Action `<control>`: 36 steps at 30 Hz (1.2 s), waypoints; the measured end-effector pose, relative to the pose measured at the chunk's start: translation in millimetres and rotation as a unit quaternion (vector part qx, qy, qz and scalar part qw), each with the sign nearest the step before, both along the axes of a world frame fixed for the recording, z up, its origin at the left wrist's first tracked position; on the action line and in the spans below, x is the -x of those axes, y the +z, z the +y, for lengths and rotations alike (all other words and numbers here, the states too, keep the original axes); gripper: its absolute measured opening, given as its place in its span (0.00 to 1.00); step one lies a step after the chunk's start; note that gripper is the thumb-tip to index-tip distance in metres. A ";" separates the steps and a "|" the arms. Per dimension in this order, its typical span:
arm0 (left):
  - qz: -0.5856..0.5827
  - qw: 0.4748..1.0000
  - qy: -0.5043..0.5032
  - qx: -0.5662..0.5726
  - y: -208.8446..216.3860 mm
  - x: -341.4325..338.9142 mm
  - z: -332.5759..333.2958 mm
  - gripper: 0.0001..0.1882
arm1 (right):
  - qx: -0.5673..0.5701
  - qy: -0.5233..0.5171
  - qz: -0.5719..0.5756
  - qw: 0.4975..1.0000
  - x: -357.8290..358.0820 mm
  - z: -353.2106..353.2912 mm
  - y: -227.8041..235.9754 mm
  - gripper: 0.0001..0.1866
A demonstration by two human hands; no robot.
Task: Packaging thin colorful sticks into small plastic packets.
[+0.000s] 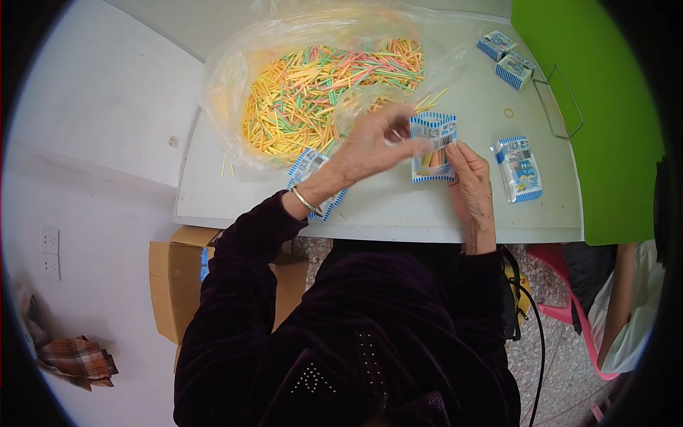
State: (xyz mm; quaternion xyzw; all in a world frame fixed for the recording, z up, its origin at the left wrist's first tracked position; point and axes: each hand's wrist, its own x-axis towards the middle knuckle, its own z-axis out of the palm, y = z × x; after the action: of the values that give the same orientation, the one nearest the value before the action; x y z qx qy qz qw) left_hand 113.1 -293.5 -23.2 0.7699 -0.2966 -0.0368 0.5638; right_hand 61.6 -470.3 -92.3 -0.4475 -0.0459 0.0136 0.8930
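A small clear packet with blue-striped ends is held upright over the front of the table, with pastel sticks visible inside its lower half. My right hand grips its right side between thumb and fingers. From the left, my left hand closes on the same packet, thumb across its front; the other fingertips are partly hidden and blurred. Beneath my left wrist lies another blue-and-white packet, partly covered by the forearm. Beyond the left hand, a large clear plastic bag holds a heap of thin yellow, pink, green and orange sticks.
Right of my hands lies a stack of flat blue-and-white packets. Bundled packets sit at the far right, near a rubber band and a wire handle by the green panel. A cardboard box stands below the table's left edge.
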 end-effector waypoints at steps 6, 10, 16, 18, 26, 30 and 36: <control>0.135 0.990 -0.029 -0.022 -6.3 -2.8 3.9 0.14 | 0.068 -0.011 -0.003 0.998 0.9 9.1 11.9 0.15; 0.130 0.989 -0.012 0.072 0.2 3.4 -6.2 0.13 | 0.132 0.024 0.019 0.991 -2.5 4.6 5.2 0.15; 0.156 0.988 -0.021 0.001 0.3 -2.5 -2.6 0.13 | 0.129 0.021 0.022 0.991 -0.6 10.1 10.8 0.13; 0.165 0.986 -0.021 -0.007 2.7 -2.7 -0.4 0.14 | 0.145 0.020 0.025 0.989 -0.4 10.8 14.6 0.13; 0.171 0.982 -0.076 0.030 2.4 -1.5 -1.0 0.17 | 0.125 0.060 0.029 0.990 0.0 0.9 6.1 0.14; 0.191 0.976 -0.090 0.056 1.9 -3.7 -4.0 0.19 | 0.142 0.048 0.032 0.988 1.2 0.5 5.1 0.13; 0.145 0.987 -0.071 0.010 -0.8 -8.7 2.3 0.20 | 0.142 0.040 0.012 0.989 4.9 7.8 9.4 0.13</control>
State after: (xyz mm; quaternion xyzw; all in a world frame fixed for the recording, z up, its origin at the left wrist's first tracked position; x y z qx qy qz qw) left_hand 121.8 -291.2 -24.0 0.7276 -0.2656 -0.1848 0.6049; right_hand 56.8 -462.5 -82.9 -0.5671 -0.0501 0.0608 0.8199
